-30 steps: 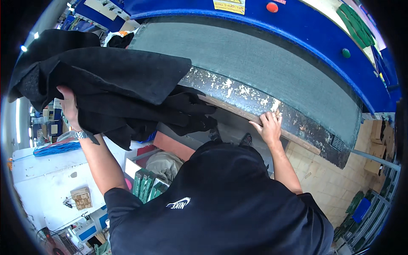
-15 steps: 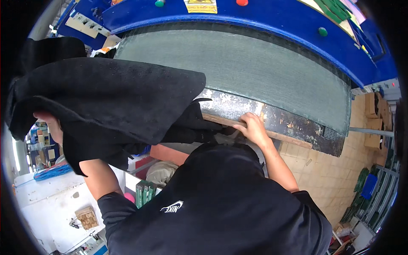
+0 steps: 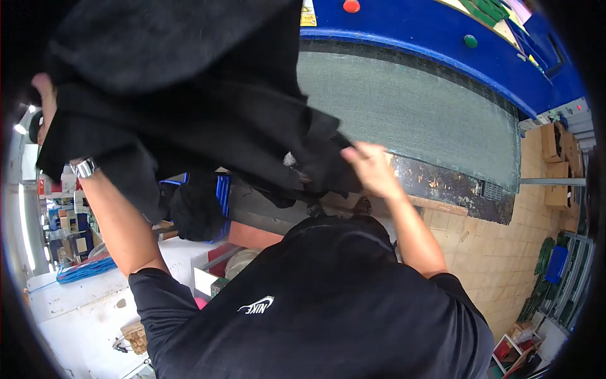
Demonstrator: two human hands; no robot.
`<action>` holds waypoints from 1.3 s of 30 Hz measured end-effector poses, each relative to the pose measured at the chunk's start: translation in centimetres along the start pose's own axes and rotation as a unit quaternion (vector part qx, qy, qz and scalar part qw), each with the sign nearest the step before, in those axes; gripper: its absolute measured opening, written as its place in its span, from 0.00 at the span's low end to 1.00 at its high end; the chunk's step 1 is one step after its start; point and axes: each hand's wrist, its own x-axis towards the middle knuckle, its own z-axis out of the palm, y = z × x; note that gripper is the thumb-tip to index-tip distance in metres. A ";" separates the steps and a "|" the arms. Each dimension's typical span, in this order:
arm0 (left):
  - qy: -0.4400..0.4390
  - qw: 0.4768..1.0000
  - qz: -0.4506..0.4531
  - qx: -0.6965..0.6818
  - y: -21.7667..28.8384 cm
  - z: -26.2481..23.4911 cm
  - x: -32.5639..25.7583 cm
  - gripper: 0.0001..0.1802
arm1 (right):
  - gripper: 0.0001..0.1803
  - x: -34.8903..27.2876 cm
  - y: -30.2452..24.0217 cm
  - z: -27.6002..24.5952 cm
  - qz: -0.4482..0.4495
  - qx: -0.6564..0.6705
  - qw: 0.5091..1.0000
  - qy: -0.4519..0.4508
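- Black cloth (image 3: pixel 208 120) is up, hiding part of the green-grey surface (image 3: pixel 416 104).
- Left hand (image 3: pixel 47 104) is at its left edge; can't tell if the fingers grip.
- Right hand (image 3: pixel 372 169) is near its right end; fingers blurry, can't tell.

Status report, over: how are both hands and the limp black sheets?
Left hand partly hidden by limp black sheets. Right hand blurred at their right edge, grip unclear. Sheets block view of flat grey-green pad's left part.

Here hang the material sheets (image 3: pixel 189 120), before the machine bed's (image 3: pixel 416 101) left part; 2 push-buttons (image 3: pixel 470 41) beyond, cardboard boxes (image 3: pixel 557 183) off right, cord bundle (image 3: pixel 88 271) on the left-hand table (image 3: pixel 69 309)!
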 end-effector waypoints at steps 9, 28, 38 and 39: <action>-0.128 0.991 0.013 0.042 -17.1 -2.9 6.3 0.22 | 0.14 -1.3 -9.3 -18.7 -0.100 -0.044 0.947 0.301; -0.163 0.847 -0.105 0.494 -35.7 -31.8 0.9 0.22 | 0.22 -0.1 12.7 -15.6 0.150 -0.353 0.900 0.208; -0.164 0.781 -0.116 0.591 -32.9 -38.4 3.2 0.29 | 0.19 0.4 9.2 -20.0 0.171 -0.425 0.874 0.159; -0.189 0.796 -0.132 0.560 -32.6 -37.0 3.1 0.28 | 0.20 -0.4 9.3 -20.9 0.140 -0.411 0.883 0.180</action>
